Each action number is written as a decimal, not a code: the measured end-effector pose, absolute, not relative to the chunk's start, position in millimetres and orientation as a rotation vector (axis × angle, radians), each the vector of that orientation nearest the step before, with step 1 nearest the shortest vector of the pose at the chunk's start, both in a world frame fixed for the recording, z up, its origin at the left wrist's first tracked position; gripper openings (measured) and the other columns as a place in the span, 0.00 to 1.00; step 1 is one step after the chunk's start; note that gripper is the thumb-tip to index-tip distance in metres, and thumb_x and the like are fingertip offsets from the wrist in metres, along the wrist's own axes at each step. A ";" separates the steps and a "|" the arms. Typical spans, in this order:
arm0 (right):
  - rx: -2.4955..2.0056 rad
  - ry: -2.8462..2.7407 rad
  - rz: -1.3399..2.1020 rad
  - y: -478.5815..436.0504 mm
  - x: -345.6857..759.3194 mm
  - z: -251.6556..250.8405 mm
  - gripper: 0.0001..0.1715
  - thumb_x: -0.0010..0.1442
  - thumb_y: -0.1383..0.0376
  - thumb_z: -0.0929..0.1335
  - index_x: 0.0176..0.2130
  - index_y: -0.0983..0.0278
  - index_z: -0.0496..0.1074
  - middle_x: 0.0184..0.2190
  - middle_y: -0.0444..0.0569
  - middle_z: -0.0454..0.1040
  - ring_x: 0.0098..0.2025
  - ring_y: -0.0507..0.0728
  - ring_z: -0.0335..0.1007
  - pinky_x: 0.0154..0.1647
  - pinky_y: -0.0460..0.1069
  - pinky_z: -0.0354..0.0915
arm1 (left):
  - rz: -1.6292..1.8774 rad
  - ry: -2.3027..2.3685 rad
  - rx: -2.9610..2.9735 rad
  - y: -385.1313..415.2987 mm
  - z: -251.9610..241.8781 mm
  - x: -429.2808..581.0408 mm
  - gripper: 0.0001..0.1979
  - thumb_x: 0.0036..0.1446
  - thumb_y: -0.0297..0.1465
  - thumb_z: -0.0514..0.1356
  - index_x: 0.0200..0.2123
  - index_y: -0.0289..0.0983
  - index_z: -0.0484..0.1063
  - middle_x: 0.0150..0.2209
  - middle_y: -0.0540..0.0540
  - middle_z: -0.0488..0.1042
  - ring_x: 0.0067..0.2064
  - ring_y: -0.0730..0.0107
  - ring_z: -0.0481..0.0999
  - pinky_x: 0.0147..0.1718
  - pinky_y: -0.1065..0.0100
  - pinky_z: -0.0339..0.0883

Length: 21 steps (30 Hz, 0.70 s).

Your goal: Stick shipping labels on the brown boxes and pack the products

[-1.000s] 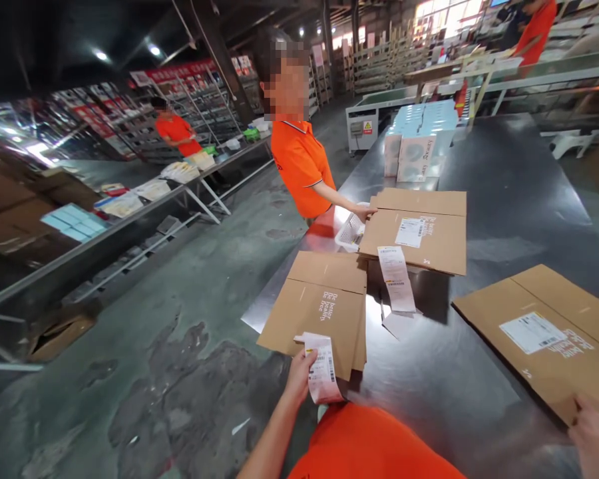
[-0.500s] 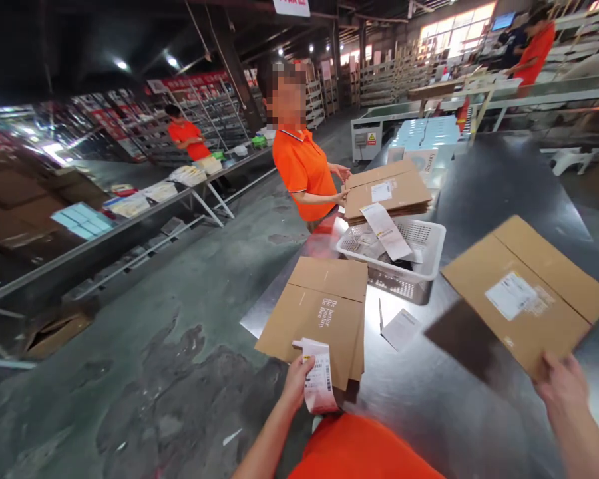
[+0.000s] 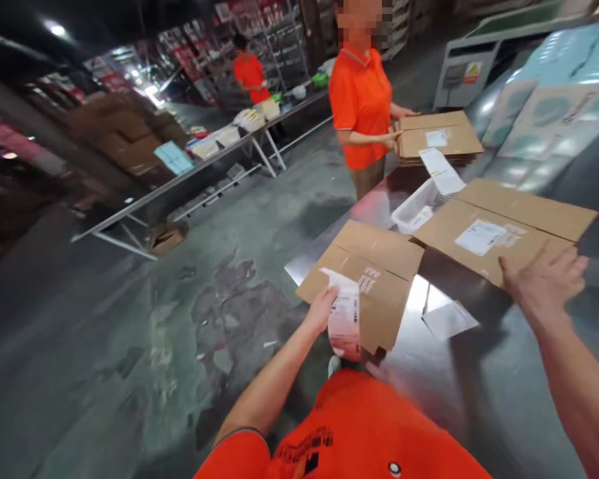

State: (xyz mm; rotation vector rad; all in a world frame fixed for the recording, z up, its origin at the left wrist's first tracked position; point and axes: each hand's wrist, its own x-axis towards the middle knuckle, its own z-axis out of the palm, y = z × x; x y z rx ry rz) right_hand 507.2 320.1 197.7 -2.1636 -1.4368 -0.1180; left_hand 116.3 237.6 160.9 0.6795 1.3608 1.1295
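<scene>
My left hand point(image 3: 323, 309) is closed on a strip of printed shipping labels point(image 3: 344, 316), which hangs over a stack of flattened cardboard boxes point(image 3: 374, 246) at the table's near corner. My right hand point(image 3: 546, 276), fingers spread, lies against the near edge of another flattened cardboard box point(image 3: 524, 209) bearing a white label point(image 3: 480, 237). That box covers part of a white plastic basket point(image 3: 413, 207). A further label strip point(image 3: 442, 171) sticks up from the basket.
Across the metal table point(image 3: 504, 372), a co-worker in an orange shirt point(image 3: 362, 100) holds a pile of flattened boxes point(image 3: 459, 130). A pen point(image 3: 426, 297) and a paper slip point(image 3: 449, 319) lie between the stacks. Light-blue packages point(image 3: 554, 116) stand at the back right.
My right hand has carried the labelled flattened box leftward and forward over the basket, and its fingers have spread. My left hand keeps the label strip. The view has turned right-side things closer and tilted down.
</scene>
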 end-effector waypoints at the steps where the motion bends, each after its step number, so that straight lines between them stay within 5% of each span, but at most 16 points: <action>1: -2.056 -1.581 -0.078 312.7 478.3 199.9 0.40 0.66 0.50 0.64 0.66 0.72 0.58 0.58 0.75 0.66 0.59 0.69 0.64 0.54 0.64 0.62 | 1.122 1.343 0.703 241.3 166.7 118.2 0.26 0.40 0.52 0.69 0.30 0.35 0.74 0.26 0.49 0.75 0.29 0.71 0.72 0.32 0.70 0.63; 5: -1.083 -2.211 0.602 280.0 353.7 202.8 0.28 0.66 0.49 0.63 0.57 0.62 0.69 0.57 0.59 0.72 0.59 0.64 0.66 0.60 0.59 0.62 | 1.088 1.279 0.846 240.4 179.6 129.4 0.23 0.48 0.51 0.66 0.30 0.35 0.71 0.26 0.52 0.72 0.29 0.74 0.68 0.32 0.71 0.62; 9: -1.068 -2.188 1.128 270.3 292.4 191.6 0.25 0.61 0.44 0.64 0.35 0.62 0.73 0.30 0.51 0.76 0.36 0.60 0.73 0.40 0.55 0.68 | 1.134 1.373 0.937 222.1 186.2 127.7 0.18 0.52 0.44 0.65 0.36 0.36 0.71 0.28 0.52 0.71 0.29 0.74 0.67 0.31 0.72 0.61; 13: -1.104 -1.912 1.575 259.4 286.0 178.4 0.27 0.60 0.42 0.64 0.33 0.63 0.71 0.26 0.46 0.74 0.30 0.56 0.70 0.34 0.50 0.66 | 1.093 1.386 0.968 209.8 184.8 111.7 0.27 0.47 0.36 0.69 0.51 0.37 0.71 0.36 0.48 0.77 0.33 0.72 0.72 0.35 0.71 0.64; 18: -1.235 -2.139 1.327 227.6 273.0 156.3 0.24 0.66 0.49 0.61 0.34 0.63 0.75 0.30 0.49 0.76 0.34 0.56 0.70 0.35 0.49 0.62 | 0.767 1.369 0.843 207.0 162.6 93.5 0.13 0.41 0.34 0.70 0.30 0.33 0.76 0.25 0.50 0.75 0.28 0.72 0.71 0.30 0.70 0.63; 21: -1.365 -2.341 1.010 216.2 261.7 148.9 0.19 0.67 0.56 0.61 0.34 0.63 0.75 0.32 0.51 0.76 0.36 0.57 0.70 0.35 0.50 0.60 | 0.767 1.459 0.821 202.1 146.1 85.1 0.14 0.39 0.38 0.71 0.21 0.33 0.74 0.20 0.52 0.71 0.25 0.74 0.68 0.27 0.72 0.60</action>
